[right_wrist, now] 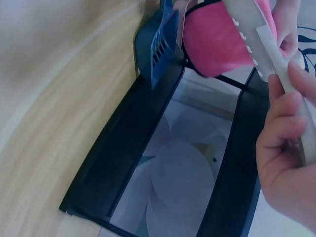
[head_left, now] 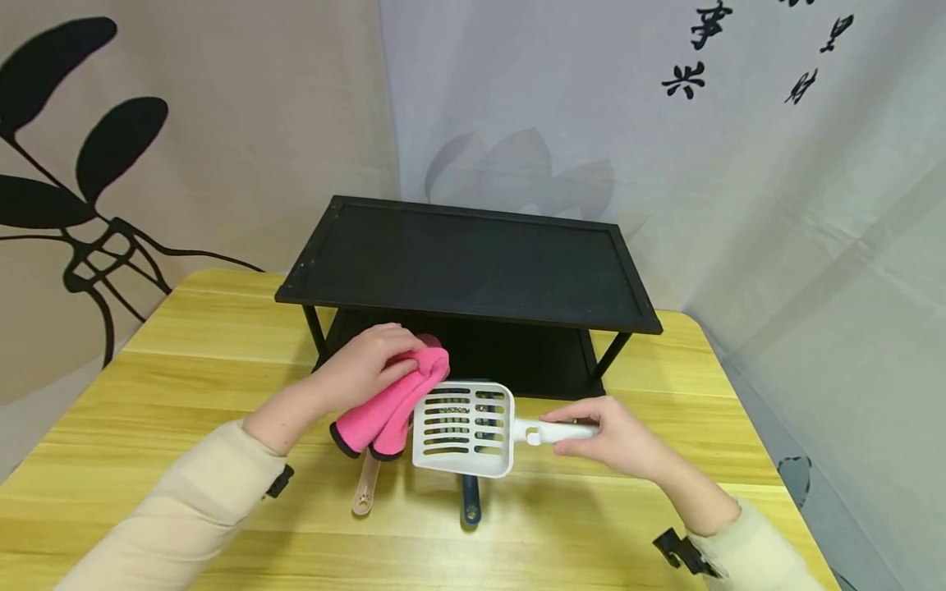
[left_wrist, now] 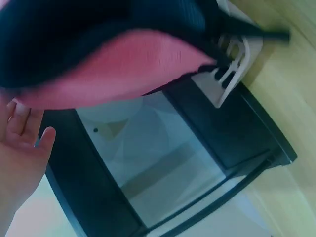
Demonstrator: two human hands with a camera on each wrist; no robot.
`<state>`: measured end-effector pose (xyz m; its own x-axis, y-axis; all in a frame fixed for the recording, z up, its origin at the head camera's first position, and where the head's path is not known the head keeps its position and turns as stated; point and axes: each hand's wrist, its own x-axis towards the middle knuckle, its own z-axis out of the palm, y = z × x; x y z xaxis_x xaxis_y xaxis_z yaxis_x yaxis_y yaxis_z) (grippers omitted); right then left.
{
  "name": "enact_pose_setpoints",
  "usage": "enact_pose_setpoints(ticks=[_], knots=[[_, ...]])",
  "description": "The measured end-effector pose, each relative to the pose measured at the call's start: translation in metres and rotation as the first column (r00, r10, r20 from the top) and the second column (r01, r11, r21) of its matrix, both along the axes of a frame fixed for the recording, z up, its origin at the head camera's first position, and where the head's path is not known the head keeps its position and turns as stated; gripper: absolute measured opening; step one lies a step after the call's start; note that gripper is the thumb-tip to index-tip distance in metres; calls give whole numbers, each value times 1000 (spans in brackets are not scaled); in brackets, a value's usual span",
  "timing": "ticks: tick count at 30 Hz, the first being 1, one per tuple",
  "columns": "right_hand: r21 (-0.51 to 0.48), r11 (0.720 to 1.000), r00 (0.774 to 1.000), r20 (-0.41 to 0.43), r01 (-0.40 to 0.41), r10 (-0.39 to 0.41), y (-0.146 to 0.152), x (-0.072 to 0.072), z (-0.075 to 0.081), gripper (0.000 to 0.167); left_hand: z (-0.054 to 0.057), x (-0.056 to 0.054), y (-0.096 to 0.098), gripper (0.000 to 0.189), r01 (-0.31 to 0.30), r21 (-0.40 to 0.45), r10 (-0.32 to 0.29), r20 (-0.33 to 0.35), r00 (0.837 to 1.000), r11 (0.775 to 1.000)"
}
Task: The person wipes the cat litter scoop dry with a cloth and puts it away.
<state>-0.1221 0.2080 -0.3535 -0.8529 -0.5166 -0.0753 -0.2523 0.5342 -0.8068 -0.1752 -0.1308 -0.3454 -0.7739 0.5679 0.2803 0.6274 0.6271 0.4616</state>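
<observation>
My left hand [head_left: 369,365] grips a folded pink cloth [head_left: 395,406] with black edging, just in front of the black shelf. The cloth meets or overlaps the left side of a white slotted litter scoop [head_left: 510,435]; whether they touch I cannot tell. My right hand [head_left: 617,435] pinches that scoop's handle and holds it level above the table. Beneath the white scoop lies a dark blue scoop [right_wrist: 143,47], whose handle [head_left: 470,502] points toward me. A beige handle [head_left: 365,492] with a paw-shaped hole sticks out below the cloth, its other end mostly hidden.
A two-tier black shelf [head_left: 473,254] stands at the back of the wooden table [head_left: 222,361], its lower tier [head_left: 517,353] partly behind my hands. Printed cloth backdrops [head_left: 502,98] hang behind and to the right of the table.
</observation>
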Motion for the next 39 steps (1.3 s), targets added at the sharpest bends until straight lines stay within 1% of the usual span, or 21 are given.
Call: enact_pose_setpoints(ticks=[4,6,9,11,15,18,20,22,24,26,29,32,33,35,37,39], knots=[[-38,999,998,59,28,-26,11,1,7,37,3,0,-7,16,-41,-2,41,10,999,999],[-63,997,995,86,46,-40,17,1,12,37,4,0,-11,16,-61,-5,61,3,998,998],[-89,993,993,101,76,-67,25,0,19,37,6,-2,-17,16,-85,1,85,-17,996,996],[-107,990,992,96,95,-85,30,-1,25,37,8,-2,-22,16,-103,14,103,-18,994,995],[-162,975,986,91,154,-140,39,-4,37,29,10,0,-30,14,-118,54,118,12,993,992],[-230,956,982,80,184,-169,44,-8,43,31,10,1,-34,12,-127,98,120,73,990,987],[-281,937,977,90,210,-192,47,-11,46,34,10,3,-37,8,-143,140,125,131,984,980],[-333,912,971,114,237,-211,49,-15,49,32,9,4,-39,4,-173,181,139,189,972,968],[-364,886,957,153,287,-247,49,-19,52,28,8,6,-42,4,-208,218,158,227,961,953],[-373,863,938,205,340,-281,48,-23,54,24,7,6,-45,7,-235,256,174,239,955,937],[-354,831,896,280,430,-345,46,-28,57,19,6,7,-50,10,-265,308,197,235,952,914],[-364,792,860,347,491,-374,45,-33,59,14,6,7,-55,8,-286,352,208,244,947,891],[-379,774,850,366,507,-378,44,-34,59,13,6,7,-56,10,-289,370,200,260,945,883],[-413,745,841,388,523,-376,43,-37,59,14,7,7,-60,24,-300,389,193,290,937,871],[-438,719,833,405,539,-377,43,-40,59,16,8,7,-62,38,-312,383,199,308,930,870],[-457,699,826,418,551,-378,43,-42,57,18,8,8,-65,44,-324,362,217,307,927,874]])
